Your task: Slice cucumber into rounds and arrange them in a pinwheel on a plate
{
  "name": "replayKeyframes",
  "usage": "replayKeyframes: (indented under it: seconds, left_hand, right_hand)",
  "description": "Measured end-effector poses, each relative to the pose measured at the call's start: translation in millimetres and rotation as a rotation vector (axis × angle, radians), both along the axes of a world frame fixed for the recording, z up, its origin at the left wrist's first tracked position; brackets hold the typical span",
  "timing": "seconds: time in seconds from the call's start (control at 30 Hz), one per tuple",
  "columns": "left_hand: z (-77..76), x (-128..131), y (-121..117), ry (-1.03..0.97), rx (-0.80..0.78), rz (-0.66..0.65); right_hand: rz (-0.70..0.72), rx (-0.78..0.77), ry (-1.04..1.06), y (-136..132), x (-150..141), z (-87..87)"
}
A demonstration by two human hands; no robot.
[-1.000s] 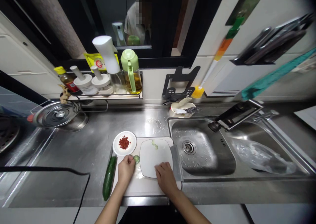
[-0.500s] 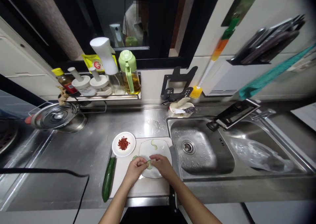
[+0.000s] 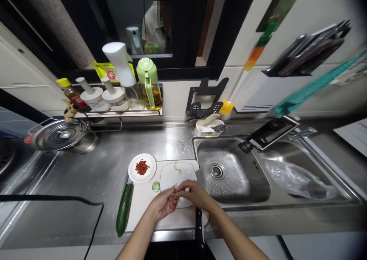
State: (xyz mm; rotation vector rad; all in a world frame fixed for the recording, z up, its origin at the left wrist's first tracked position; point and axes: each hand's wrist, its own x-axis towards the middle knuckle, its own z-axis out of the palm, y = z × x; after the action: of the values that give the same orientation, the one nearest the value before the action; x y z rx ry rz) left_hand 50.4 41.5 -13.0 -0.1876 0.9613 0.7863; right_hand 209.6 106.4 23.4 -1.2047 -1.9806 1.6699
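Thin green slice (image 3: 176, 194) pinched in narrowed fingertips of left hand (image 3: 164, 205) and right hand (image 3: 196, 195), above white plate (image 3: 168, 176)

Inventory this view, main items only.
Cucumber: 1, green, left of board
Board: 1, whitish, on counter
Square plate: 1, white, on board
Round plate: 1, white, board's far-left corner
Chopped bits: many, red, on round plate
Round slice: at least 1, pale green, on board
Curved strip: at least 1, pale green, on square plate
Knife: 1, black handle, board's right side
Pot: 1, silver, far left
Containers: 5, mixed colours, on shelf
Sink basins: 2, silver, right
Plastic bag: 1, clear, in right basin
Held slice: 1, pale green, in fingers
Left hand: 1, bare, square plate's near-left corner
Right hand: 1, bare, square plate's right side
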Motion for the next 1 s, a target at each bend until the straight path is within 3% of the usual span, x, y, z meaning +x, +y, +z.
replayKeyframes:
  seconds: [0.4,0.6,0.8,1.0]
  left_hand:
    - [-1.6,-2.3,27.4,0.088,0.081,0.177]
    - [-4.8,-2.6,39.3,0.166,0.142,0.187]
    - [-10.7,1.7,47.8,0.438,0.183,0.229]
    - [-24.2,7.6,59.8,0.824,0.293,0.100]
  right_hand:
    - [-0.016,-0.025,0.027,39.1,5.0,-14.5]
    - [0.054,0.037,-0.040,55.0,6.5,-18.0]
    - [0.083,0.140,-0.192,76.0,0.6,-28.7]
    - [0.133,0.306,-0.383,96.8,-16.7,-36.2]
